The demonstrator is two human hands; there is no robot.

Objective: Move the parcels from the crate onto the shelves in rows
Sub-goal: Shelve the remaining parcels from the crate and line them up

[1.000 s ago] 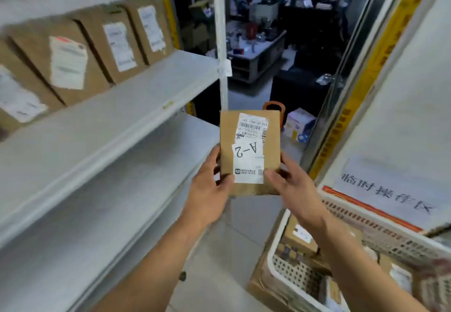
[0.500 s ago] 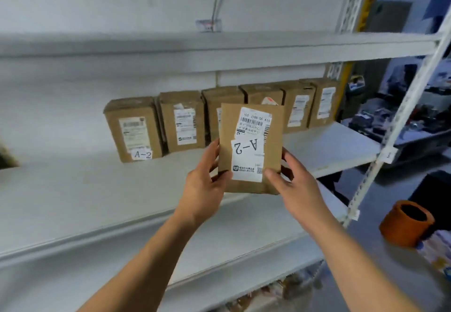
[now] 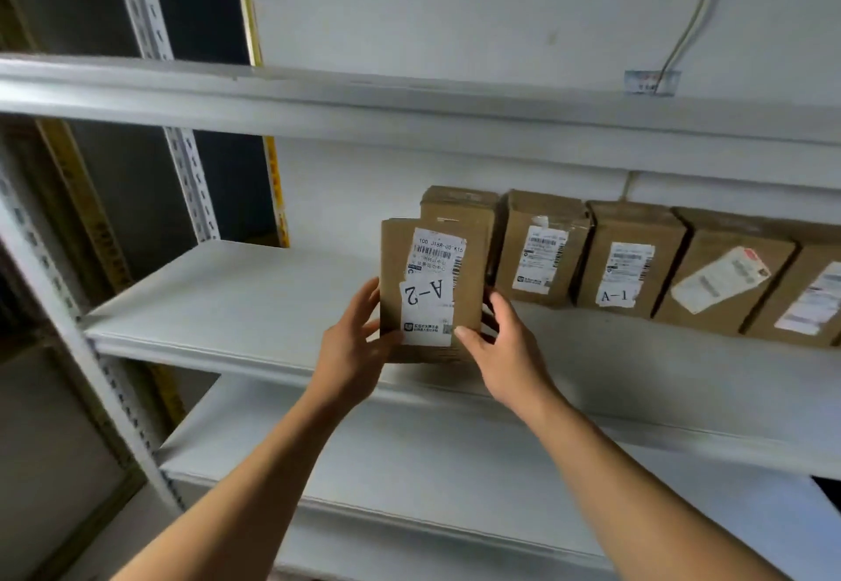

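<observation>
Far left we note the slotted white upright of the rack, with a yellow strip behind it. The middle shelf runs bare from there toward the centre.

Next, the left hand: its fingers curl onto the left edge of the held parcel, thumb on the front face near the bottom corner. We see the parcel upright, brown card, label facing us, a slip reading "A-2" upside down on it. It sits between the two hands, over the front part of the middle shelf; whether its base touches the shelf we cannot tell.

The right hand grips the parcel's lower right corner, thumb tip on the label's bottom edge, the other fingers wrapped behind the right side.

Just behind the held parcel stands the first box of the shelved row, which carries on rightward along the back wall, boxes upright and touching side by side; one bears "A-1". Above, a cable runs down the wall to a small tag. A lower shelf lies under the forearms.
</observation>
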